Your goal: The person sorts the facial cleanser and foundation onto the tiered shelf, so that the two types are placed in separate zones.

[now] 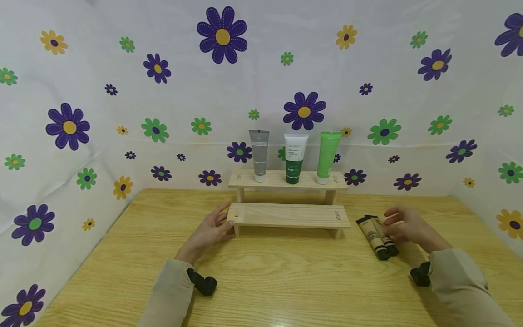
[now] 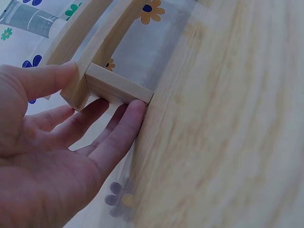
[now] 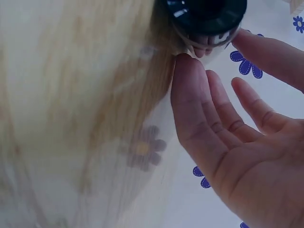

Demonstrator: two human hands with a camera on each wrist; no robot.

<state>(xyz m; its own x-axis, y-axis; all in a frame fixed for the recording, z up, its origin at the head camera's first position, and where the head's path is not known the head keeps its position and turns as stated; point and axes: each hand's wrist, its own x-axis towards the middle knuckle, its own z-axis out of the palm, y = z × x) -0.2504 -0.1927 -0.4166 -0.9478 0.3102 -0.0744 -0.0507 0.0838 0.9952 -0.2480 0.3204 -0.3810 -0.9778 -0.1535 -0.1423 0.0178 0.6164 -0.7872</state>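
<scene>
At the left end of the two-tier wooden display stand (image 1: 286, 214), my left hand (image 1: 209, 231) holds the lower board. In the left wrist view, the thumb (image 2: 52, 78) lies against the board's end and fingertips touch the stand's leg (image 2: 114, 83). Two beige squeeze tubes with black ends (image 1: 373, 236) lie side by side on the table. My right hand (image 1: 410, 228) hovers at their right side, fingers apart. The right wrist view shows a round black cap (image 3: 206, 14) close to the thumb and fingertips; firm contact cannot be made out.
On the upper tier stand a grey tube (image 1: 259, 154), a white and green tube (image 1: 295, 156) and a light green tube (image 1: 328, 156). Behind the wooden table (image 1: 261, 281) hangs a flower-printed white cloth (image 1: 261, 77), which also runs along both sides.
</scene>
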